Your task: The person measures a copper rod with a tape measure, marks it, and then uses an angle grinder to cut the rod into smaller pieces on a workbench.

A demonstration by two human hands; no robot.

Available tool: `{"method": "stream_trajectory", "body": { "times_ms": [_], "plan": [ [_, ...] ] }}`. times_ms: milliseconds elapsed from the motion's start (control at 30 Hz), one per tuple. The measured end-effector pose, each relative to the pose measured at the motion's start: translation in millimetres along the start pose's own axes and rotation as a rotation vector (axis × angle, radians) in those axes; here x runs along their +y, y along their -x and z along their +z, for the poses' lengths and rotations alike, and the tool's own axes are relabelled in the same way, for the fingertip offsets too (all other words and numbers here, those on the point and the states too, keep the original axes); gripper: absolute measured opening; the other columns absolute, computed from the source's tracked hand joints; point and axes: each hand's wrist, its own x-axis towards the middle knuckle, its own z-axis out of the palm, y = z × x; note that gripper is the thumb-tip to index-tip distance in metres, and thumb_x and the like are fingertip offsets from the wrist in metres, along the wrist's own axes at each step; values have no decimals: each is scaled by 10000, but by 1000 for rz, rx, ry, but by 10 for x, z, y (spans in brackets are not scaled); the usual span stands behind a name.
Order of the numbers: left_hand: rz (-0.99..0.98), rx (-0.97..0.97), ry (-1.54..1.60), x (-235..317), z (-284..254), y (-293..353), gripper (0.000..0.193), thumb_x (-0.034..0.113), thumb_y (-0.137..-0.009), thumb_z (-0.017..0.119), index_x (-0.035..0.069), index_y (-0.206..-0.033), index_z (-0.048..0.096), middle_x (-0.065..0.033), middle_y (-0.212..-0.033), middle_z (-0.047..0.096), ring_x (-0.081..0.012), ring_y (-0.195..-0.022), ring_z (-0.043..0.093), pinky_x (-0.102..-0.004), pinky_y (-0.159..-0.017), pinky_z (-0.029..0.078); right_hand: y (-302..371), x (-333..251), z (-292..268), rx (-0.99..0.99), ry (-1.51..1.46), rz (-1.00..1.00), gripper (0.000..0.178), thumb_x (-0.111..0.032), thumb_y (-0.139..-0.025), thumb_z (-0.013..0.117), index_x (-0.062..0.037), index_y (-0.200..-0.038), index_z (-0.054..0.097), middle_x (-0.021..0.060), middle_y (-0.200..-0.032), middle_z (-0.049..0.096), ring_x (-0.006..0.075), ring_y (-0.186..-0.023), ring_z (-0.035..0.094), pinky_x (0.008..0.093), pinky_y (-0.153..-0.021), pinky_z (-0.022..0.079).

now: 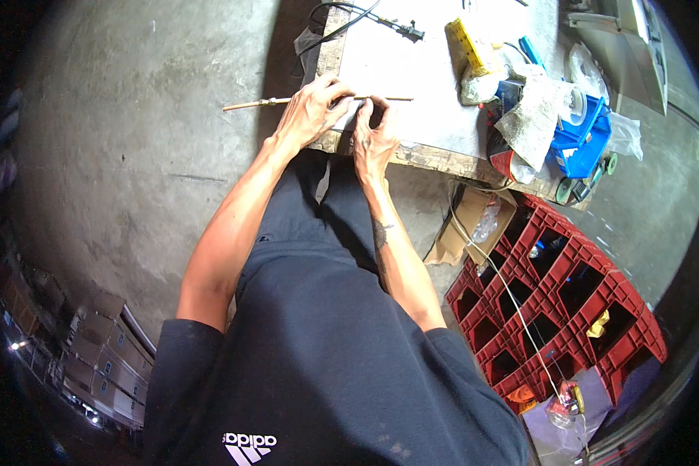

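A thin brown rod or tube (245, 106), copper-like in tone, lies crosswise over the near left corner of the workbench (443, 101). Toward its left end sits a small lighter collar or fitting. My left hand (312, 110) is closed around the rod's middle, its fingers curled over from above. Close beside it, my right hand (376, 133) pinches the rod between thumb and fingers. The rod's left end juts out past the bench edge over the floor, and its right end reaches over the pale bench top. Both hands hide the section between them.
Black cables with a connector (410, 32) lie at the bench's far left. To the right are a yellow block-shaped object (467, 46), a whitish cloth (526, 124), plastic bags and a blue bin (586, 144). Below stand an open cardboard box (474, 221) and a red plastic pallet (571, 291).
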Motion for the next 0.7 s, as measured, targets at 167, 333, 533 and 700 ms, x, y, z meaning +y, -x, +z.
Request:
{"method": "stream_trajectory", "body": {
  "times_ms": [167,333,533,700],
  "plan": [
    [26,22,-33,-15,16,-56,202,136,-951,729,74,-1144,735,-120,-1040,681,-307,-937,713,-401,-813,578,-33,12,83,42,2,-4,189,-146,-996,687,6,-1107,675,182,-958,738,285,-879,726,399,-821,570],
    [45,38,-39,6,0,-52,214,138,-948,731,76,-1153,732,-122,-1056,686,-315,-953,713,-406,-821,580,-77,-64,96,14,25,33,195,-143,-991,677,13,-1107,656,207,-951,722,338,-875,719,427,-797,562],
    [34,26,-44,15,6,-54,226,133,-942,731,76,-1160,732,-124,-1080,692,-328,-990,712,-411,-850,583,-100,-107,84,-30,31,65,207,-145,-999,664,18,-1124,647,223,-970,723,363,-902,724,438,-802,563],
    [55,36,-38,-21,17,-56,216,155,-949,720,86,-1153,727,-119,-1080,686,-333,-993,700,-419,-863,576,-63,-91,104,32,10,32,200,-133,-997,670,8,-1138,670,197,-984,734,320,-919,727,406,-832,565]
  ]
}}
